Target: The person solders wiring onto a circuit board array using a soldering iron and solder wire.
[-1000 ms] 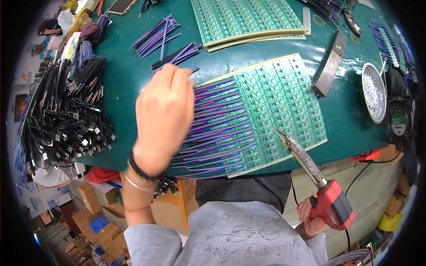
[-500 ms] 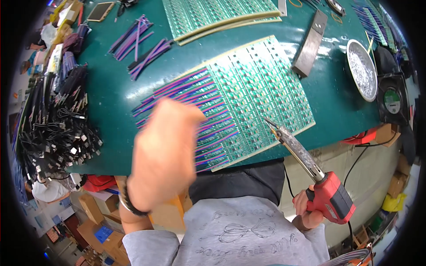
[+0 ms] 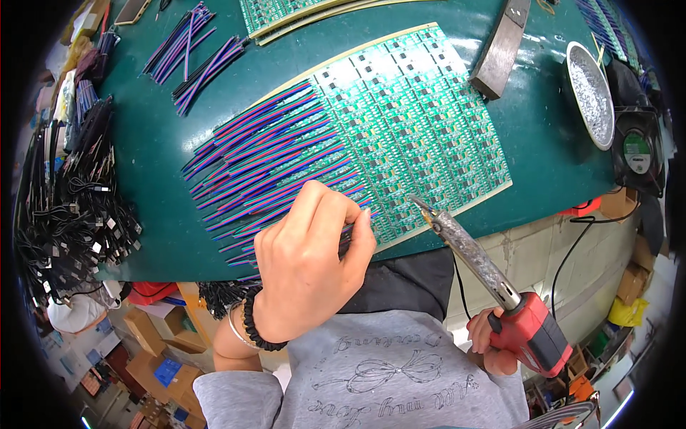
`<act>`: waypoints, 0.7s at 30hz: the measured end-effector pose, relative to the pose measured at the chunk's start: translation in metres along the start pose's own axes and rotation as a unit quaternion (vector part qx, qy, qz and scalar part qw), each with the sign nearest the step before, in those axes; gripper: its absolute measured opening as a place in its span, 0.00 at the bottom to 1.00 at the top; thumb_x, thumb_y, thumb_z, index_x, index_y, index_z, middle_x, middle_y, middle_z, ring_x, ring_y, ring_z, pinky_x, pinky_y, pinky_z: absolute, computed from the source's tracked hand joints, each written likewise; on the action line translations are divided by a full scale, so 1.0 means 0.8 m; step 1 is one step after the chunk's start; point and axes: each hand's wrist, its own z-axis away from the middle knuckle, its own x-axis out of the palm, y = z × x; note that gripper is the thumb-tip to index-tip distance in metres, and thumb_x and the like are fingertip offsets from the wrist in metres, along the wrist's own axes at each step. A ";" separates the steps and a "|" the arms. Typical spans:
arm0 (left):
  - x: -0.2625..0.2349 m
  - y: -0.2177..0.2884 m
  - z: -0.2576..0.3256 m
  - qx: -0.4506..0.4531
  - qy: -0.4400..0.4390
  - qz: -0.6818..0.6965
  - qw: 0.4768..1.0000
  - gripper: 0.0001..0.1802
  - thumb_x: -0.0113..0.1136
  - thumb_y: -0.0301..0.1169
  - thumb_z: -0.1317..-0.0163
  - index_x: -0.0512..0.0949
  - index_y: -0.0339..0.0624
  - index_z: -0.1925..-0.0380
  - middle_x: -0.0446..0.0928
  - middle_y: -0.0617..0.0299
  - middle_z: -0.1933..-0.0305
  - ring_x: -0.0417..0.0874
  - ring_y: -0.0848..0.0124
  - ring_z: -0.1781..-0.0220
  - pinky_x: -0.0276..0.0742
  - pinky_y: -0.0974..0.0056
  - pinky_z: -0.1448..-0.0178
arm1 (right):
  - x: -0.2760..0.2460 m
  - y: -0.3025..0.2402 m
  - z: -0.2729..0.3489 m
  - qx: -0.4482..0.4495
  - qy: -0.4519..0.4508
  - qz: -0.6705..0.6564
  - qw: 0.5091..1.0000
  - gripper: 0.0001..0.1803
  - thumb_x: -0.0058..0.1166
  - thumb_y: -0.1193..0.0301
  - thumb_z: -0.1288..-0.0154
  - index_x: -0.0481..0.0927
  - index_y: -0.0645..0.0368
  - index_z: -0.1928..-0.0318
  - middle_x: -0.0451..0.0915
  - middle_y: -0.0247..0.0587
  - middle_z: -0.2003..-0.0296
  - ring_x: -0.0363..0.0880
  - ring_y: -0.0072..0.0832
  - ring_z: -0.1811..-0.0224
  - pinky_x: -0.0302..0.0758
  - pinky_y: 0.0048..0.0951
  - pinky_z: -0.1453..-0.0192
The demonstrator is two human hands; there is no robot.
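Note:
A green circuit-board panel lies on the table in front of me, with rows of small dark chips. Over its left part run many thin red, blue and black wires, their ends lined up along a column of the board. My left hand is over the lower wires, thumb and forefinger pinched together at the wire ends; what sits between the fingertips is too small to be sure of. In my right hand is a red-handled soldering gun, its tip just above the board's lower middle.
More panels are stacked at the far side. Loose wire bundles lie at the upper left, black cables are heaped at the left edge. A metal bar, a bowl of silvery material and a fan are at right.
My left hand has come right and down onto the wire ends and its fingers are now pinched. The soldering gun has shifted slightly left. The whole view has shifted a little.

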 end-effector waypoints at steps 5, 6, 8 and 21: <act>0.001 0.001 -0.003 0.000 0.002 0.009 1.000 0.09 0.68 0.23 0.47 0.74 0.43 0.76 0.70 0.61 0.74 0.75 0.63 0.82 0.69 0.59 0.78 | -0.031 0.071 0.015 -0.105 -0.075 0.074 0.989 0.30 0.78 0.46 0.58 0.81 0.57 0.69 0.81 0.31 0.72 0.79 0.20 0.72 0.75 0.24 0.66; 0.001 -0.001 -0.003 -0.002 0.003 0.009 1.000 0.09 0.68 0.23 0.47 0.74 0.43 0.76 0.70 0.61 0.74 0.75 0.63 0.82 0.69 0.59 0.78 | -0.033 0.079 0.021 -0.104 -0.076 0.074 0.989 0.30 0.78 0.46 0.58 0.81 0.57 0.69 0.81 0.31 0.72 0.79 0.20 0.72 0.75 0.24 0.66; 0.000 -0.003 -0.002 -0.002 0.005 0.016 1.000 0.09 0.68 0.23 0.47 0.74 0.43 0.76 0.70 0.61 0.74 0.75 0.63 0.82 0.68 0.59 0.78 | -0.033 0.088 0.034 -0.039 -0.032 0.016 0.999 0.37 0.78 0.44 0.61 0.79 0.63 0.64 0.82 0.31 0.71 0.79 0.18 0.70 0.75 0.23 0.65; 0.001 -0.003 -0.002 -0.003 -0.005 0.013 1.000 0.09 0.68 0.23 0.48 0.74 0.42 0.76 0.69 0.61 0.74 0.75 0.64 0.81 0.68 0.59 0.78 | 0.005 0.062 0.018 -0.146 0.134 0.131 0.971 0.34 0.66 0.37 0.49 0.73 0.58 0.78 0.78 0.36 0.82 0.77 0.31 0.81 0.77 0.31 0.71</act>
